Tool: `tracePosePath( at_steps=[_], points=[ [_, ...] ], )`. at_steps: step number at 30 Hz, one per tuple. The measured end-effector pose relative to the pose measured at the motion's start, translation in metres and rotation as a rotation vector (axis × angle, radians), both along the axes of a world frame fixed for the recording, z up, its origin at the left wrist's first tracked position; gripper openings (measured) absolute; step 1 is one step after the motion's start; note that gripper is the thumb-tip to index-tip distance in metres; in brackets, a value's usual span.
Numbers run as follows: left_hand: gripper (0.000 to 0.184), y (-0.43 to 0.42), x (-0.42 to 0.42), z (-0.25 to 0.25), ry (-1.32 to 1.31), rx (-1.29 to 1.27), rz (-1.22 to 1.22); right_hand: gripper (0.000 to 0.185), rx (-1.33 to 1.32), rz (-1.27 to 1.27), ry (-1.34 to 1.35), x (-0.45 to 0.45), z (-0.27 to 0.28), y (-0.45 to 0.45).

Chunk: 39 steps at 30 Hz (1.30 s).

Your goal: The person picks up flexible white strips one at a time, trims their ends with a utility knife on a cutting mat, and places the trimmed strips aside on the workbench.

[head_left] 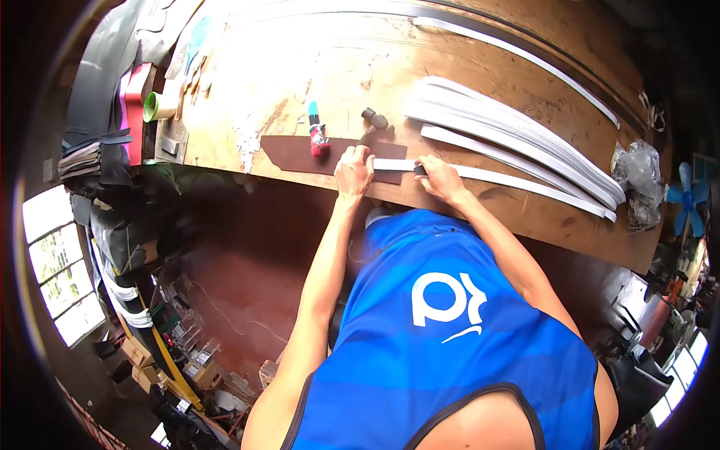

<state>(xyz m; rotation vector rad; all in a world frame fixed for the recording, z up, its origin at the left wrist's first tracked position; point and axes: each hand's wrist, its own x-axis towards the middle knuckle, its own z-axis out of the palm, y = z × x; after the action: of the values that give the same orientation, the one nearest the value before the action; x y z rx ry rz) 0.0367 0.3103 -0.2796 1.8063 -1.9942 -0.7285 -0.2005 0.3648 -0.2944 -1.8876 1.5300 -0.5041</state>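
A long white strip [394, 164] runs along the front of the wooden table, its left end over a dark brown sheet [289, 154]. My left hand [354, 172] is closed on the strip's left end, fingers bent. A little to the right, my right hand [441, 178] pinches a small dark block-like piece [420, 169] against the strip; its kind is unclear. Beyond my left hand lies a hammer [375, 118] with a dark head. A red tool with a blue end [318, 135] rests on the brown sheet.
A stack of white strips [487, 112] lies on the table [285, 82] to the right, near crumpled clear plastic [641, 176]. At the left are a green-rimmed cup [152, 107] and folded dark sheets [86, 159]. A blue fan [686, 199] stands beyond the right edge.
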Motion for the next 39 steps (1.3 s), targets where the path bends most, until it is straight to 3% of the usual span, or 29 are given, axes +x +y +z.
tracePosePath(
  at_steps=[2, 7, 9, 10, 12, 14, 16, 21, 23, 27, 28, 30, 33, 35, 39],
  points=[
    [0.024, -0.01, 0.011, 0.005, -0.147, -0.279, -0.018, 0.029, -0.029, -0.01, 0.036, 0.011, -0.001, -0.006],
    [0.031, -0.03, 0.043, -0.001, -0.137, -0.339, -0.015, 0.028, 0.02, -0.096, 0.037, 0.027, 0.01, -0.016],
    [0.037, -0.04, 0.054, 0.003, -0.266, -0.394, 0.205, 0.029, 0.031, -0.086, 0.033, 0.033, 0.012, -0.02],
    [0.041, -0.045, 0.059, 0.006, -0.262, -0.279, 0.269, 0.029, 0.032, -0.09, 0.035, 0.036, 0.013, -0.022],
    [0.042, -0.052, 0.061, 0.013, -0.324, -0.319, 0.231, 0.03, 0.036, -0.043, 0.035, 0.04, 0.016, -0.021],
    [0.042, -0.051, 0.048, 0.025, -0.268, -0.427, 0.015, 0.033, 0.008, 0.004, 0.043, 0.039, 0.018, -0.023],
    [0.049, -0.045, 0.027, 0.017, -0.227, -0.256, -0.182, 0.034, 0.037, 0.046, 0.039, 0.035, 0.017, -0.028],
    [0.045, -0.039, 0.008, -0.02, -0.275, -0.168, -0.242, 0.038, 0.035, 0.081, 0.068, 0.021, 0.018, -0.032],
    [0.039, -0.038, 0.003, -0.011, -0.175, 0.135, -0.115, 0.034, 0.049, 0.01, 0.004, 0.013, 0.02, -0.029],
    [0.035, -0.051, 0.023, -0.01, -0.02, 0.021, 0.008, 0.027, 0.092, -0.215, -0.106, -0.004, 0.033, -0.021],
    [0.036, -0.064, 0.033, -0.003, -0.002, -0.114, 0.031, 0.026, 0.117, -0.269, -0.108, -0.008, 0.042, -0.019],
    [0.036, -0.102, 0.053, 0.013, 0.031, -0.073, 0.166, 0.025, 0.135, -0.327, -0.117, -0.018, 0.047, -0.009],
    [0.038, -0.177, 0.102, -0.008, -0.106, -0.111, 0.256, 0.023, 0.164, -0.371, -0.096, -0.024, 0.045, 0.007],
    [0.037, -0.22, 0.125, -0.004, -0.147, 0.094, 0.328, 0.024, 0.155, -0.371, -0.069, -0.027, 0.042, 0.016],
    [0.039, -0.218, 0.124, 0.002, -0.124, -0.07, 0.273, 0.03, 0.124, -0.353, -0.056, -0.02, 0.044, 0.016]
  ],
)
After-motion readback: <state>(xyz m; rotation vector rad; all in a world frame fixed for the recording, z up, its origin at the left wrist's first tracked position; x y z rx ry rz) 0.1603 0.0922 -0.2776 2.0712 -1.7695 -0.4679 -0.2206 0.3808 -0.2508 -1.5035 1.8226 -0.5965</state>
